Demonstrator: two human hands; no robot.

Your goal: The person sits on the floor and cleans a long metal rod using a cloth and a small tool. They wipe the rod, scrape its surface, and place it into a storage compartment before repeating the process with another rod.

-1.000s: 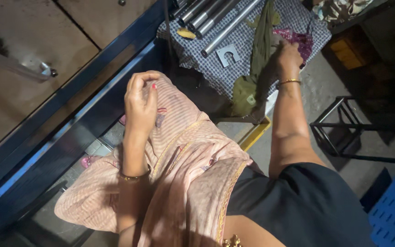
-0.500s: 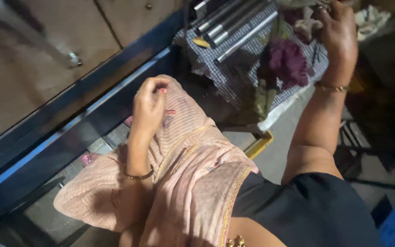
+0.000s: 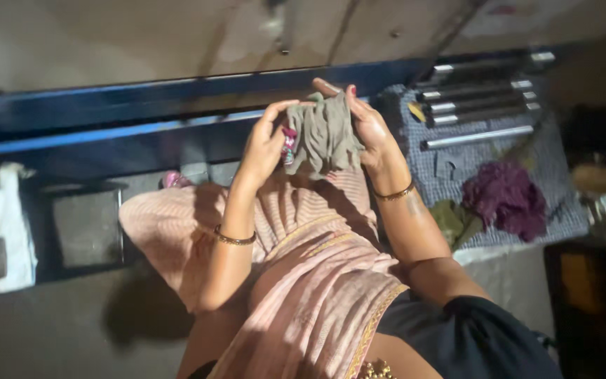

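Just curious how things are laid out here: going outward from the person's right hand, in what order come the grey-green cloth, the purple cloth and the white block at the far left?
1. Grey-green cloth: held in the right hand.
2. Purple cloth: to the right, on the checked mat.
3. White block: far left, the farthest.

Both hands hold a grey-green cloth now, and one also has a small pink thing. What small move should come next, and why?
Probably spread the grey-green cloth a little wider between the left hand and right hand. It hangs bunched and folded, pinched only at its top edge, and the small pink thing sits pressed against its side, half hidden.
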